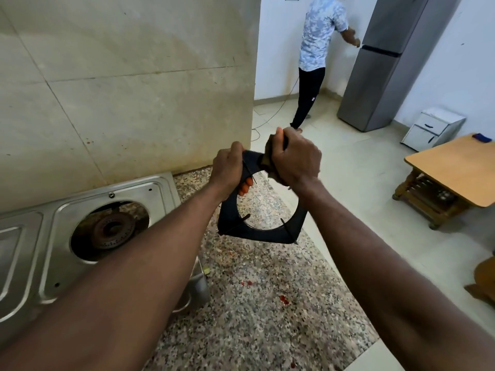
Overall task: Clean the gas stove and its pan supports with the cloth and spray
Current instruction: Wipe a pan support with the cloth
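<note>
A black square pan support [263, 234] with a round opening hangs upright in the air above the granite counter [257, 303]. My left hand [230, 170] grips its upper left edge. My right hand [294, 159] is closed around a brownish cloth [267, 163] pressed onto the support's top corner. The steel gas stove [80, 207] lies at the left, its near burner [112, 230] bare with no support over it. No spray bottle is in view.
A tiled wall [134, 89] rises behind the stove. A steel vessel [198, 287] sits partly hidden under my left forearm. Beyond the counter edge: a person [316, 57] beside a grey fridge [385, 62], a white drawer unit [431, 129], a wooden table [455, 167].
</note>
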